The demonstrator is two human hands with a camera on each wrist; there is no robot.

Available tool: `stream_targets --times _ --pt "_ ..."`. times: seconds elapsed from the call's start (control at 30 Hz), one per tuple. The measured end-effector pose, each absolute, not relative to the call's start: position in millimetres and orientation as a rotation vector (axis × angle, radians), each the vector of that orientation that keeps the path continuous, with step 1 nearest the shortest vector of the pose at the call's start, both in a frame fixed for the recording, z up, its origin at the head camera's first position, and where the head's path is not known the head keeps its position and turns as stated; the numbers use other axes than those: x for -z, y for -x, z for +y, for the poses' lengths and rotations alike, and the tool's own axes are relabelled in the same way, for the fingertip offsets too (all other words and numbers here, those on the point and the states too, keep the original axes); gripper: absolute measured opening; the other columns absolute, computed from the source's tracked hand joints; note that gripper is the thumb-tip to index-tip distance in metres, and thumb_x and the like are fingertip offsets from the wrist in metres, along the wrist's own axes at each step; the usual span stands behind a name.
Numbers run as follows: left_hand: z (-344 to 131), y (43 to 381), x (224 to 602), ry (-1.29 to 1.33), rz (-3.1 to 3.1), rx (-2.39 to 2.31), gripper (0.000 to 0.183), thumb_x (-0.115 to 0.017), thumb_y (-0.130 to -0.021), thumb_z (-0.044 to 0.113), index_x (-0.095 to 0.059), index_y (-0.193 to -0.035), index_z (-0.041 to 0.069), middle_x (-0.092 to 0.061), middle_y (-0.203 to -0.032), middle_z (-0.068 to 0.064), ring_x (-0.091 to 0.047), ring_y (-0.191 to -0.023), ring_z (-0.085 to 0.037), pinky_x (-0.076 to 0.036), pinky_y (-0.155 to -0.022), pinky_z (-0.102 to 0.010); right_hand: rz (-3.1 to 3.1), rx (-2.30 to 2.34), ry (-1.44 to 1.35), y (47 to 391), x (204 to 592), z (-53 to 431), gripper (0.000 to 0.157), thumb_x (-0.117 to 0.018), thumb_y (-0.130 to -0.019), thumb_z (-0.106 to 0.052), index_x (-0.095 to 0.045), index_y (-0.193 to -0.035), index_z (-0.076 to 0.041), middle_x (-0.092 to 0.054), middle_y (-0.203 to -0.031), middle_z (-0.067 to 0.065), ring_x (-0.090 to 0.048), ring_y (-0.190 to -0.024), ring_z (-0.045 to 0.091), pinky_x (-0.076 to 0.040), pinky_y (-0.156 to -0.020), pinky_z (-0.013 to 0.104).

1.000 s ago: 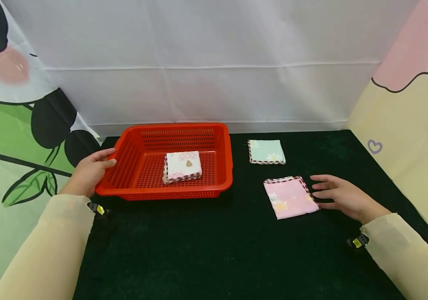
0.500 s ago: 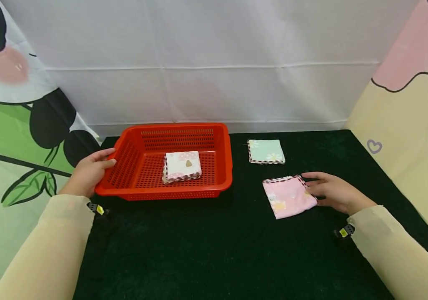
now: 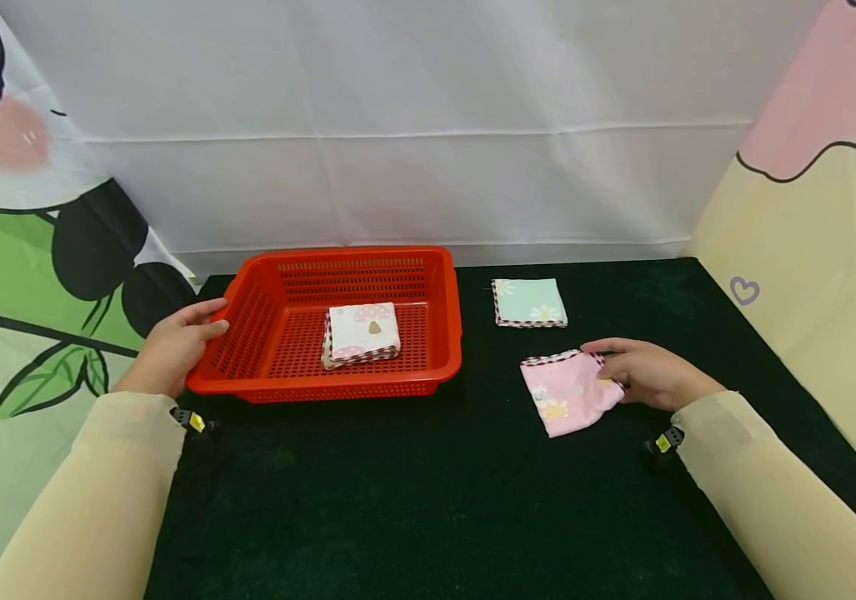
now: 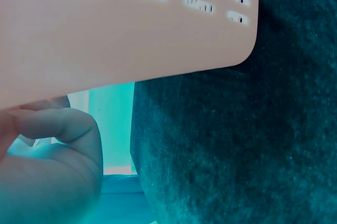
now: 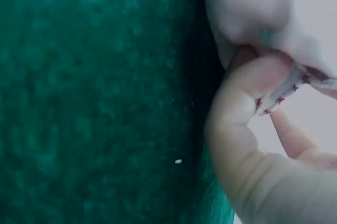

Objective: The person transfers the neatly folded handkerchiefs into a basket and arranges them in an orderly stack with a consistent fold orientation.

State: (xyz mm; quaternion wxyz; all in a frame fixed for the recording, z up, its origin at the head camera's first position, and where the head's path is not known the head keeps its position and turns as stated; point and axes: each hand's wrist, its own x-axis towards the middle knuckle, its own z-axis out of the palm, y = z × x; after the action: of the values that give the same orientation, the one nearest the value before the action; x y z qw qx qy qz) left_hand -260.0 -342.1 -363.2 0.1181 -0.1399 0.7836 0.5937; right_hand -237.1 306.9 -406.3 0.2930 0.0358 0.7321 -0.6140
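Pink square cloth [image 3: 564, 396] bends between pinching fingers [image 3: 615, 344] of the right hand [image 3: 651, 372]; the left hand [image 3: 172, 350] clamps a red rectangular plastic basket [image 3: 337, 388].

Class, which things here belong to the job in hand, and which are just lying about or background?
In the job:
pink cloth, pinched by the right hand
red basket, held by the left hand
white cloth, in the basket
mint cloth, probably, though untouched

Background only:
green table
white backdrop
printed hangings
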Motion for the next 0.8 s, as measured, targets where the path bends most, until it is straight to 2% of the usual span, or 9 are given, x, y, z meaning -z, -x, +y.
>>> stream_targets --times 0.2,0.37,0.67,0.8 --pt "-343.3 259.5 363.3 0.398 2.292 -1.74 0.063 -0.054 -0.108 0.033 -0.028 -0.165 0.027 -0.031 -0.162 -0.012 -0.048 -0.134 -0.029 -0.057 -0.089 -0.032 1.95 1.613 -0.067 241.7 408.4 307.6 0.064 -0.058 -0.101 -0.005 -0.033 -0.16 -0.004 -0.035 -0.144 0.019 -0.048 -0.111 0.029 -0.053 -0.088 0.034" --pt "-344.1 260.2 364.8 0.39 2.294 -1.746 0.063 -0.055 -0.108 0.033 -0.029 -0.165 0.027 -0.032 -0.16 -0.011 -0.05 -0.13 -0.026 -0.057 -0.089 -0.031 1.942 1.615 -0.063 243.9 411.1 310.6 0.062 -0.057 -0.101 -0.003 -0.036 -0.159 -0.004 -0.035 -0.142 0.018 -0.047 -0.112 0.029 -0.052 -0.087 0.034" --pt "-343.9 261.1 367.0 0.382 2.309 -1.735 0.064 -0.056 -0.107 0.037 -0.03 -0.164 0.029 -0.033 -0.161 -0.011 -0.052 -0.128 -0.025 -0.057 -0.09 -0.032 1.927 1.626 -0.029 240.6 408.4 314.1 0.062 -0.056 -0.1 -0.002 -0.035 -0.159 -0.003 -0.026 -0.157 0.021 -0.045 -0.12 0.031 -0.053 -0.093 0.035" --pt "-344.9 262.1 367.2 0.381 2.315 -1.728 0.063 -0.056 -0.107 0.037 -0.03 -0.164 0.029 -0.034 -0.159 -0.01 -0.052 -0.126 -0.023 -0.057 -0.089 -0.03 1.914 1.666 -0.02 239.1 406.8 314.0 0.062 -0.057 -0.1 -0.002 -0.035 -0.159 -0.004 -0.028 -0.157 0.02 -0.047 -0.12 0.03 -0.053 -0.094 0.035"
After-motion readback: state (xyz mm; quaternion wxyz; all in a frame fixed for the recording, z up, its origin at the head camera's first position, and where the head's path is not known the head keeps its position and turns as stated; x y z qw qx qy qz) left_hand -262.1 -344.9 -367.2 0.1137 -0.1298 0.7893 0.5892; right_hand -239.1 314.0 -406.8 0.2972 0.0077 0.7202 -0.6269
